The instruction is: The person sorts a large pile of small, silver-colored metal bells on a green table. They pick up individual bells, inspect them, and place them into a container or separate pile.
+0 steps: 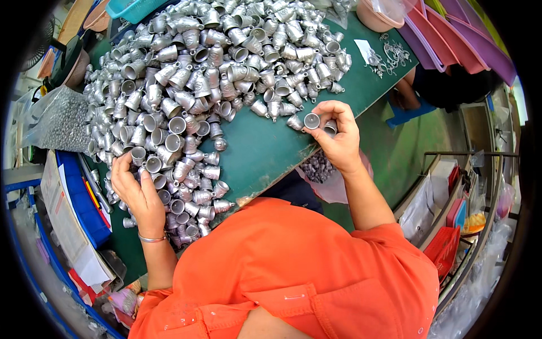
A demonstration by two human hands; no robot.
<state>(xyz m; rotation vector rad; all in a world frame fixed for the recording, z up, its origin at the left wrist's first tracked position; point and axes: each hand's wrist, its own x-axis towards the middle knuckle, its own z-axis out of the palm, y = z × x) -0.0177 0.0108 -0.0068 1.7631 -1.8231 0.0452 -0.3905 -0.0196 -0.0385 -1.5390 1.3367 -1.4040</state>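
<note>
A green tabletop (257, 152) stretches away in front of me, bearing a broad heap of silver bells (226, 85), small ridged cups with loops on their crowns. The heap spreads from around my left hand (137, 191) to well beyond both hands; it lies to the left of my right hand (337, 134). Below my right hand, past the table edge, a pinkish bag (339, 195) holds darker small pieces. My left hand, nearer to the heap, is half open and loosely curved, its fingers against bells at the heap's edge. My right hand is narrowed, thumb and forefinger pinching one bell (311, 121), mouth up toward me, its long axis roughly along my line of sight. A second bell (330, 127) sits within the same curled fingers. Just left of that pinch lies a loose bell (294, 122); whether they touch, I cannot tell.
</note>
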